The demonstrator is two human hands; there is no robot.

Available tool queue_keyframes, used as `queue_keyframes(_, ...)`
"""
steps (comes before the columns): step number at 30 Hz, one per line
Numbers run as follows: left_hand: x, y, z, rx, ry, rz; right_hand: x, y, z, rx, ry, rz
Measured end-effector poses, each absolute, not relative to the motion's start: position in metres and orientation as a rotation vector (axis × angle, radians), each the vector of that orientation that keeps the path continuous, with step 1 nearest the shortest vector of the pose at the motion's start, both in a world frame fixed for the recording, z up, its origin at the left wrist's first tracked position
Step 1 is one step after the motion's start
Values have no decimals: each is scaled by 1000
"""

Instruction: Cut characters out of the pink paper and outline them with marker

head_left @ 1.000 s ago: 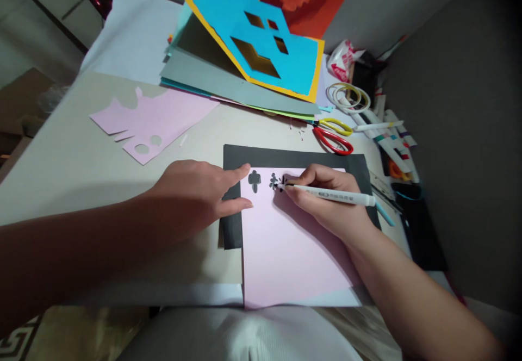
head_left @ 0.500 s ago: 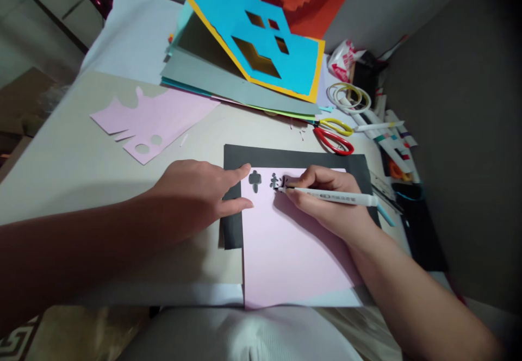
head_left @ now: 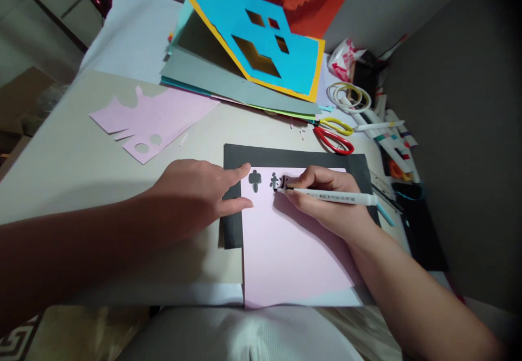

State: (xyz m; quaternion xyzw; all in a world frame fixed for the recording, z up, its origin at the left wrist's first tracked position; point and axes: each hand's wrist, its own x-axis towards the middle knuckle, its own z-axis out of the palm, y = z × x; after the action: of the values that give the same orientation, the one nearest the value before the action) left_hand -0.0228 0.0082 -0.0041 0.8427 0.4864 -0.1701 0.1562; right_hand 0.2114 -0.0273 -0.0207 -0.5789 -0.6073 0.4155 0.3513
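Note:
A pale pink paper sheet point(head_left: 293, 257) lies on a dark grey card point(head_left: 285, 157), with dark brush-like characters point(head_left: 277, 182) drawn near its top edge. My right hand point(head_left: 326, 200) grips a white marker pen point(head_left: 334, 197), its tip on the sheet at the right end of the characters. My left hand point(head_left: 196, 192) lies flat and holds nothing. Its fingertips rest at the sheet's left edge, beside the first dark character.
A stack of coloured paper point(head_left: 240, 83) topped by a blue sheet with cut windows stands at the back. A pink paper offcut point(head_left: 155, 124) lies left. Red-and-yellow scissors point(head_left: 332, 132), tape rolls point(head_left: 348, 97), pens and a ruler point(head_left: 381, 191) lie right.
The pen tip has moved slightly right along the second character, which shows more dark strokes. My left hand has stayed in place.

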Motion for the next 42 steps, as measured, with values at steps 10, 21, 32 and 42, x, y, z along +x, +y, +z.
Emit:
queue_keyframes(10,-24,8,-9,2443,1413,-396,212,-26,-23,-1474,-1555,1052)
queue_keyframes(21,-24,6,-5,2462,1422,-418,211,-26,-21,-1462,-1569,1090)
queue_keyframes(32,-24,6,-6,2479,1414,-420,212,-27,-22,-1492,-1560,1105)
queue_keyframes(42,-24,6,-7,2455,1429,-426,212,-27,-21,-1529,-1538,1036)
